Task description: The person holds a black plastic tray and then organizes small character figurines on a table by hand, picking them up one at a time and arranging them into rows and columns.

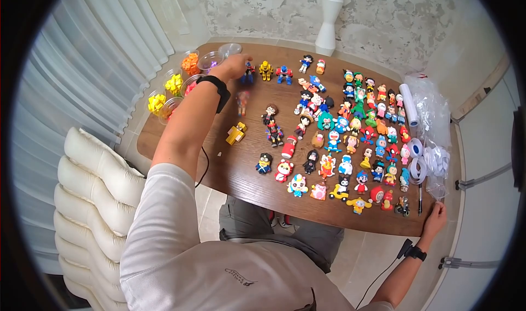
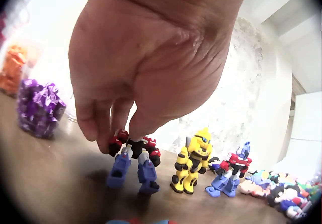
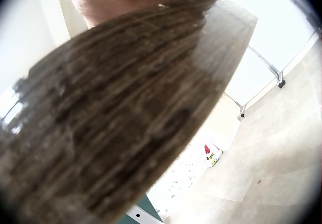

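Observation:
My left hand (image 1: 233, 65) reaches to the far left part of the wooden table and pinches a red-and-blue robot figure (image 2: 133, 166) by its top. The figure's head is hidden by the fingers; its blue legs point down at the tabletop. Beside it a yellow robot figure (image 2: 191, 161) stands upright, followed by another red-and-blue robot figure (image 2: 231, 169). My right hand (image 1: 435, 219) rests at the near right corner of the table (image 3: 115, 103), holding no figure.
Clear tubs with orange, yellow and purple pieces (image 2: 40, 108) stand at the left. Many toy figures fill the table's right half. A white roll (image 1: 409, 104), plastic bags (image 1: 430, 114), tape rolls (image 1: 418, 170) and a pen (image 1: 420, 200) line the right edge. A blurred figure (image 1: 242, 102) lies nearer.

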Tool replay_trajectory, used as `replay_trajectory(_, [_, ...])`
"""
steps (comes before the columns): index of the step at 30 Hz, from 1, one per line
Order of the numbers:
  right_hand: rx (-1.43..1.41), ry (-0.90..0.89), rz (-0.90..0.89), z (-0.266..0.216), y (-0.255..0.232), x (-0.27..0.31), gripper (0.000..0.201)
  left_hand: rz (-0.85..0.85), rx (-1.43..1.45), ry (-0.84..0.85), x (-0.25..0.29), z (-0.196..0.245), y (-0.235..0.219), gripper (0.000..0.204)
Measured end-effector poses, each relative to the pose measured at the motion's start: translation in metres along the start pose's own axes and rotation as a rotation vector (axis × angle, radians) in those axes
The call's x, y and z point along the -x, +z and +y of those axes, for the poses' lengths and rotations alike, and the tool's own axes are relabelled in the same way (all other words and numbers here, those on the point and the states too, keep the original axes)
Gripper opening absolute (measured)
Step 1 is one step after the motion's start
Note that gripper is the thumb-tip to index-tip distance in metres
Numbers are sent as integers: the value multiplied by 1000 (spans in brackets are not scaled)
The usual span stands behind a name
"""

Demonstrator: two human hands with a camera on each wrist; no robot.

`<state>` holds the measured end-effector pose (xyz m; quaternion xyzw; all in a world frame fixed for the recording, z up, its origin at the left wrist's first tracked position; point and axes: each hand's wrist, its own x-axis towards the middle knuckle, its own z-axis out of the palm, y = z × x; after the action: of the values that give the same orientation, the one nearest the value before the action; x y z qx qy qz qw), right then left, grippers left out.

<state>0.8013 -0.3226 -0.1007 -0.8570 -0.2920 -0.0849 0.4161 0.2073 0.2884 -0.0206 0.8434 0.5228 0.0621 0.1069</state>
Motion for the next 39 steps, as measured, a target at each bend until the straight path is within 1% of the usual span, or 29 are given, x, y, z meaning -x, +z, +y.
replay_trajectory(1, [-2,-2,4,-2,0,1,26,16,21,-7,-3,-1,5,44])
replay_trajectory(4, [4,3,2,-2,0,0,26,-35,-81,44,-7,-3,13,46])
replay_trajectory(7, [-20,-16,24,3,2,-1,25,81,-95,4,3,12,4,46])
replay_trajectory(10, [-40,-41,52,6,5,-1,25,188,301,129,12,32,-8,45])
replay_trajectory(13, [-55,-34,58,9,6,0,26,63,458,198,3,34,1,42])
replay_trajectory(16, [-43,-24,42,8,6,-2,26,44,274,198,1,38,3,37])
replay_trajectory(19, [-25,-9,29,3,2,0,26,-65,399,97,-8,41,2,35])
replay_trajectory(22, [-37,-25,46,6,4,0,26,-127,373,150,-14,39,4,33])
replay_trajectory(26, [-30,-41,64,3,5,0,26,-10,153,199,-23,39,14,33])
replay_trajectory(28, [-13,14,17,-4,1,2,24,52,91,217,-26,39,20,34])
replay_trajectory(29, [-5,40,-5,-7,-1,2,24,43,76,212,-27,40,23,34])
replay_trajectory(31, [14,35,0,-7,-1,1,24,24,46,203,-30,42,29,35])
replay_trajectory(34, [32,36,10,-8,-3,2,25,127,-106,189,-35,50,32,37])
replay_trajectory(37, [21,2,43,-8,1,4,25,108,355,235,-13,78,6,37])
replay_trajectory(39, [6,-16,64,-4,3,2,25,18,473,273,-4,90,0,36])
